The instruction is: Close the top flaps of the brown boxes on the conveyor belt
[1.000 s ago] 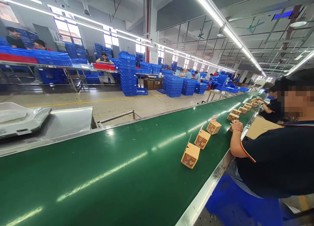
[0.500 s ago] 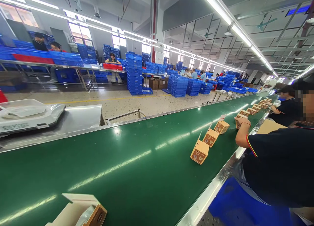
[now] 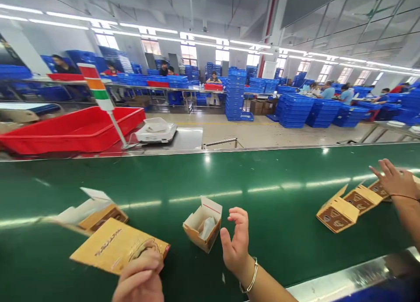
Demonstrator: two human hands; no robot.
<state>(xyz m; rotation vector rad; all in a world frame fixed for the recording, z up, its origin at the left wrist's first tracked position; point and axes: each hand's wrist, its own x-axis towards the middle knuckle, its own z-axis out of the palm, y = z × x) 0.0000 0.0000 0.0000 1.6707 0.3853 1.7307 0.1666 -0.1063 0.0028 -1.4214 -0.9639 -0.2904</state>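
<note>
My left hand (image 3: 141,275) is closed on the edge of a flat yellow-brown printed packet (image 3: 113,245), tilted over the green conveyor belt (image 3: 269,258). My right hand (image 3: 238,245), with a silver bracelet at the wrist, is open, its thumb and fingers apart and curved. Just left of it, and seemingly not touched, stands a small open carton (image 3: 200,238) with its flap up and a clear plastic bag (image 3: 207,227) inside. Behind the packet lies another open carton (image 3: 98,212), partly hidden by it.
At right, a co-worker's hand (image 3: 398,181) is over a row of brown printed cartons (image 3: 337,214). Across the belt are a red tray (image 3: 72,131), a signal light (image 3: 95,85) and a white scale (image 3: 156,131). Blue crates (image 3: 293,111) stand stacked beyond.
The view has swung left. Both my hands have come into view, the left with the yellow packet. The row of cartons and the co-worker now appear farther right.
</note>
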